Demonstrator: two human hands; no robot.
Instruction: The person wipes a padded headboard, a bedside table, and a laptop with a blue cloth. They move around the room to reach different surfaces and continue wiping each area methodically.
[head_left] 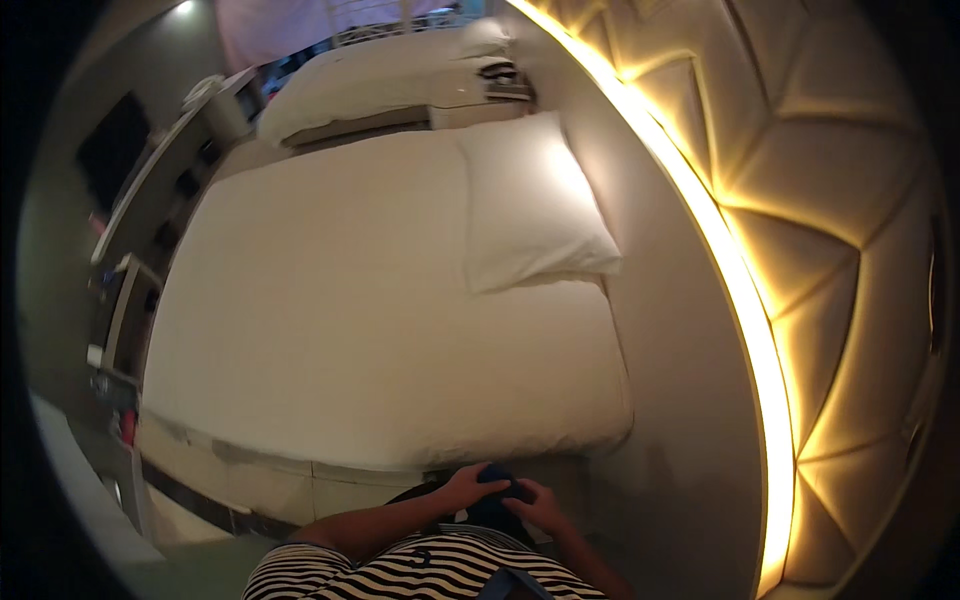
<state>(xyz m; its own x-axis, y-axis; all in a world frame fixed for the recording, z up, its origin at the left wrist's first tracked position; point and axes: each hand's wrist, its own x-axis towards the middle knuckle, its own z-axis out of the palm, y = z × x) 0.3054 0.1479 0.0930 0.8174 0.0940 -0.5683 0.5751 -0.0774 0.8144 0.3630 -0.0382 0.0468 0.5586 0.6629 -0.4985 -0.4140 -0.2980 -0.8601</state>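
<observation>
Person in striped shirt stands at near side of bed. Left hand and right hand close together before waist, fingers of both curled on dark blue bundle, kind too small to tell. White pillow on bed; glowing light strip along padded wall.

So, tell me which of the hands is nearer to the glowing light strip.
Right. The right hand sits left of the light strip; the left hand is farther left of it.
</observation>
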